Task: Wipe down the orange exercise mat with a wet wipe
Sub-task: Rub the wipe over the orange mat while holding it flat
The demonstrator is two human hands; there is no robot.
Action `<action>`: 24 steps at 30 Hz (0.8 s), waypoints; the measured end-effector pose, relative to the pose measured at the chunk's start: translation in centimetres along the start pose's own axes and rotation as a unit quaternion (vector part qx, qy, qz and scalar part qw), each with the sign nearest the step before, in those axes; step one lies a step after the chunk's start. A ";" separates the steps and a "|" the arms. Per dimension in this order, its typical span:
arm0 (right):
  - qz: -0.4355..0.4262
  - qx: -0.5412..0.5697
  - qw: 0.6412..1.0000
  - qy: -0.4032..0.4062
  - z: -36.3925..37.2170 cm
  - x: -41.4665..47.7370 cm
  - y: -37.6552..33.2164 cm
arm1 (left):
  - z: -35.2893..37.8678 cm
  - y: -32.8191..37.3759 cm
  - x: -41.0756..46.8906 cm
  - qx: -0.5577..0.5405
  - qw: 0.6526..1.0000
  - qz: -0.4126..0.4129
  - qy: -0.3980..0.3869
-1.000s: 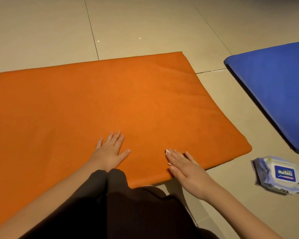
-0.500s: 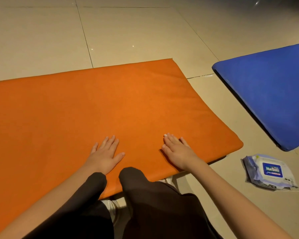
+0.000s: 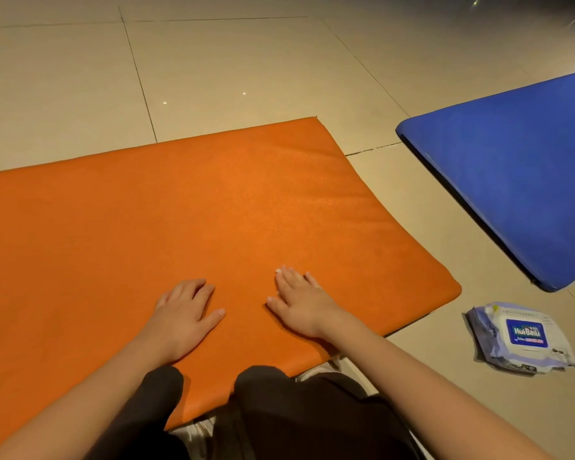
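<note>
As the right hand (image 3: 301, 303) slides leftward along the lower edge of the orange exercise mat (image 3: 213, 210), it sits farther from the mat's lower right corner than it did a second ago, and the gap to the left hand (image 3: 183, 313) is narrower. Its fingers lie straight and flat, pressing down instead of gripping. The wet wipe (image 3: 279, 270) is almost wholly hidden beneath them, with only a sliver of white peeking out at the index fingertip. The left hand rests palm down on the mat at lower centre with the thumb out to the side. Its fingers look a little more bent than before and grasp nothing, so it seems only to brace the mat.

The mat itself fills the left and middle of the frame, flat on the tiled floor (image 3: 229, 61), with the person's dark-clad knees (image 3: 279, 410) at its near edge.

Judging by this short stroke, the wiping is under way but confined to the near strip. The broad upper and left stretches of the mat probably remain to be covered, and I cannot tell from the surface which parts are already damp.

A pack of wipes (image 3: 521, 336) lies on the floor at lower right, near the mat's corner, and a blue mat (image 3: 512, 177) occupies the upper right.
</note>
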State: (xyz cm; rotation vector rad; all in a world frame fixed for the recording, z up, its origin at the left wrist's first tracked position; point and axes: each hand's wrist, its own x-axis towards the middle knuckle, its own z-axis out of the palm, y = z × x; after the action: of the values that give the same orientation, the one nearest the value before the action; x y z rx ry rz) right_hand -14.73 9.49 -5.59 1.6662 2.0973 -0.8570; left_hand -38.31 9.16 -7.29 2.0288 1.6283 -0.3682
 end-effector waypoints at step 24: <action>-0.052 -0.047 0.996 0.056 -0.7 5.0 0.7 | 1.2 0.9 1.3 -0.024 1.000 0.002 0.003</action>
State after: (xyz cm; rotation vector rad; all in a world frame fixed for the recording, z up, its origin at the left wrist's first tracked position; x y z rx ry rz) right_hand -15.32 13.88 -8.18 1.6039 2.2798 -0.6961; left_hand -37.03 9.42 -8.78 1.9991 1.6195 -0.3189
